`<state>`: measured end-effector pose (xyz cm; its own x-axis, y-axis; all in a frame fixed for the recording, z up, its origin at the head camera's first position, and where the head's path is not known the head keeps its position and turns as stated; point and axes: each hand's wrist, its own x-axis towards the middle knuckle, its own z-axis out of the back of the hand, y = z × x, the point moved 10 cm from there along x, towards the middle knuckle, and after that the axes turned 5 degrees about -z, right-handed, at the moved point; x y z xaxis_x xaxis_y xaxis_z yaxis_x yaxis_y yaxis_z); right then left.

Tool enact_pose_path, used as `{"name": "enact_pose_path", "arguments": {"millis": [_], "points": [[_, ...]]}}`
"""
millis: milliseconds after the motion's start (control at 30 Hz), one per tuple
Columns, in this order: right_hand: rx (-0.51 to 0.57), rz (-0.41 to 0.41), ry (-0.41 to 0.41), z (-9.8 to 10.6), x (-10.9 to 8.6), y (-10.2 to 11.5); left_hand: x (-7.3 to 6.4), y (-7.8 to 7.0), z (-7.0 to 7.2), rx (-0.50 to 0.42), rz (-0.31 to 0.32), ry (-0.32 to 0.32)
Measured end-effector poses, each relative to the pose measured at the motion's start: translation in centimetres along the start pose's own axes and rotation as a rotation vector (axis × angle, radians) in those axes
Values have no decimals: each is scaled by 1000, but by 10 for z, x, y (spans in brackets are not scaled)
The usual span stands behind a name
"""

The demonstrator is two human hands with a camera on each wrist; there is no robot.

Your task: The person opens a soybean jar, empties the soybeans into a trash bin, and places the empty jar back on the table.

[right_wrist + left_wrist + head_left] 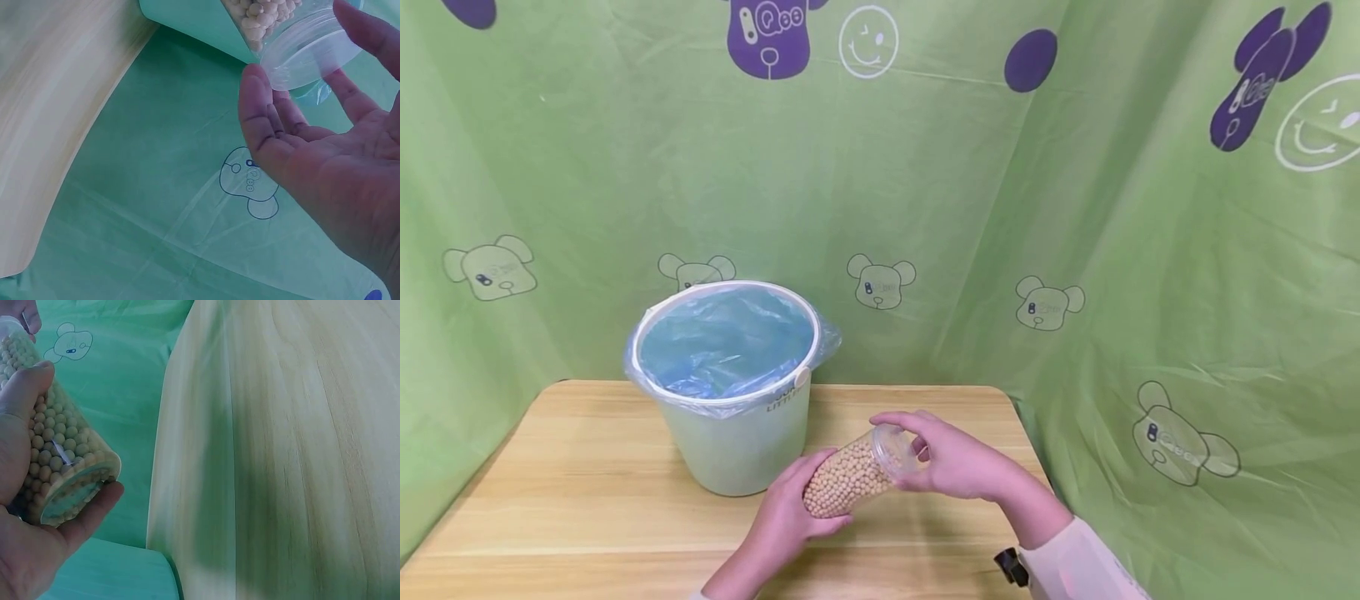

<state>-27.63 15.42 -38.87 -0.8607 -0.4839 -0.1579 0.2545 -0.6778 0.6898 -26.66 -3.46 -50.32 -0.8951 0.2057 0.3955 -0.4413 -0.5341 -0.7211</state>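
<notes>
A clear plastic jar [847, 477], filled with round beige beans that look like soybeans, is tilted above the table in front of the bucket. My left hand [784, 510] grips its lower end; in the left wrist view, the thumb lies along the side and a finger reaches under the base. At the other end is a translucent screw lid [312, 53], which my right hand [958, 458] holds by its rim between thumb and fingers. The lid appears to sit on the jar's mouth; whether it is loose I cannot tell.
A pale green bucket [737, 450] with a white rim and a blue plastic liner bag [722, 342] stands left of the hands. All of it rests on a wooden table [572, 500] with rounded corners. Green printed cloth [925, 167] hangs behind and at both sides.
</notes>
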Motion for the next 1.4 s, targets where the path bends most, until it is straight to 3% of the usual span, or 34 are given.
{"name": "enact_pose_path", "arguments": {"millis": [467, 600, 800, 967, 1233, 1400], "points": [[-108, 91, -79, 0, -3, 13, -4, 9, 3, -45, 50, -32], [-35, 71, -77, 1, -2, 9, -5, 11, 4, -53, 58, -40], [213, 43, -57, 6, -1, -1, -6, 13, 5, -66, 69, -62], [361, -14, -119, 23, -4, -14, -7, 14, 9, -74, 68, -92], [446, -102, -241, 40, -8, -31, -13, 19, 15, -80, 58, -125], [359, -166, -287, 36, -7, -48, -16, 20, 19, -83, 60, -136]]}}
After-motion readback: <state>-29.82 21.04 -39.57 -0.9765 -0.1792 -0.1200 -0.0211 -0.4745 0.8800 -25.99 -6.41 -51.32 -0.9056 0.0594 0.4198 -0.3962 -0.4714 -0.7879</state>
